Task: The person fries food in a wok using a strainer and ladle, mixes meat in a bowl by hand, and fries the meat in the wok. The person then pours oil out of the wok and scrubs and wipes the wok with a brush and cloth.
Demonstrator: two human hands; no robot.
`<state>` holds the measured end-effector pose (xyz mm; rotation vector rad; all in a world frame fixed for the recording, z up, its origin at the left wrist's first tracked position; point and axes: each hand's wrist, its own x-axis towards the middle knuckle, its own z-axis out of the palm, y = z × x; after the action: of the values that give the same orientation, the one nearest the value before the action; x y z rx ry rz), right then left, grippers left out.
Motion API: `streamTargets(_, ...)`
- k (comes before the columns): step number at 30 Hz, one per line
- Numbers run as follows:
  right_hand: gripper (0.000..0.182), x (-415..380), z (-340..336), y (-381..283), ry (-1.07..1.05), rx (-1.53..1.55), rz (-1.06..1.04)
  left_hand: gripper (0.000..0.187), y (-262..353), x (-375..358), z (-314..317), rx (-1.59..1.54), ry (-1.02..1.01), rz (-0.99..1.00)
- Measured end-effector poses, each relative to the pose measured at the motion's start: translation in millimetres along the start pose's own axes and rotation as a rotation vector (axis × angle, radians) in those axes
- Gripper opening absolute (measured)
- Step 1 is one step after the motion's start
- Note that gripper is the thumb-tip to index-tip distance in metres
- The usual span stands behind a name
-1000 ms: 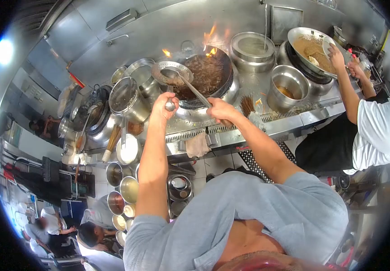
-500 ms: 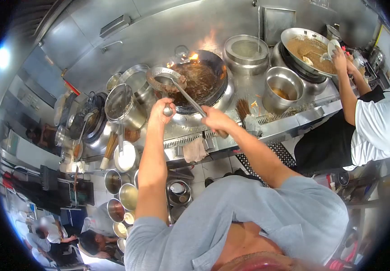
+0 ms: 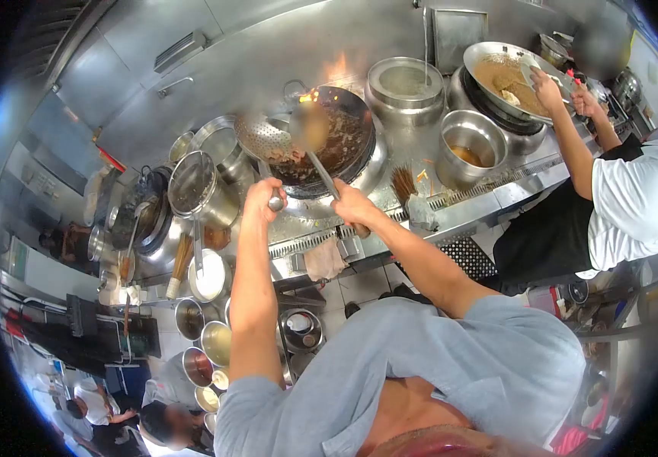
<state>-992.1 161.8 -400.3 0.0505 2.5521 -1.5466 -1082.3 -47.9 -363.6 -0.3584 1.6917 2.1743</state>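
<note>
The left hand point(image 3: 262, 196) is closed round the handle of a perforated strainer point(image 3: 266, 140), which it holds up at the near-left rim of the wok point(image 3: 344, 133). The right hand point(image 3: 352, 207) grips the long handle of a ladle point(image 3: 310, 126); its bowl is raised over the strainer and blurred, so what it carries is hard to tell, though it looks like brownish food. Some pale and brown pieces already lie in the strainer, while a good deal of dark food is still in the wok, so the lifting-out seems to be under way rather than finished. Flames point(image 3: 336, 70) lick up behind the wok's far rim, so the burner is lit.

Just right of the wok stands a big pot point(image 3: 405, 81) with a thin stream of water running into it, and in front of that a steel bowl point(image 3: 472, 145) with a little brown liquid at the bottom. A bamboo brush point(image 3: 403, 183) lies on the ledge near the right hand, and a cloth point(image 3: 324, 259) hangs over the front edge of the range. To the left are a lidded pot point(image 3: 195, 186) and several small sauce bowls point(image 3: 214, 343) lower down.

At the far right another person in a white shirt point(image 3: 637, 209) works a second wok point(image 3: 508, 76) of lighter brown food, both hands up at its rim.
</note>
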Motion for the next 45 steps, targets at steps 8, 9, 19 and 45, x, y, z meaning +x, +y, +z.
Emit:
streamTargets(8,0.048,-1,-5,-3,-0.066,0.095,-0.043,0.011,4,-2,13,0.305,0.079,0.096)
streamTargets(9,0.049,-5,-2,-2,-0.091,0.148,-0.049,0.010,4,-6,14,0.358,0.107,0.122)
streamTargets(19,0.062,-21,-1,9,0.015,0.121,-0.136,0.017,-1,-26,8,0.467,0.037,0.304)
streamTargets(45,0.051,-56,4,8,-0.069,0.200,-0.082,0.028,-11,-62,-1,0.469,0.126,0.240)
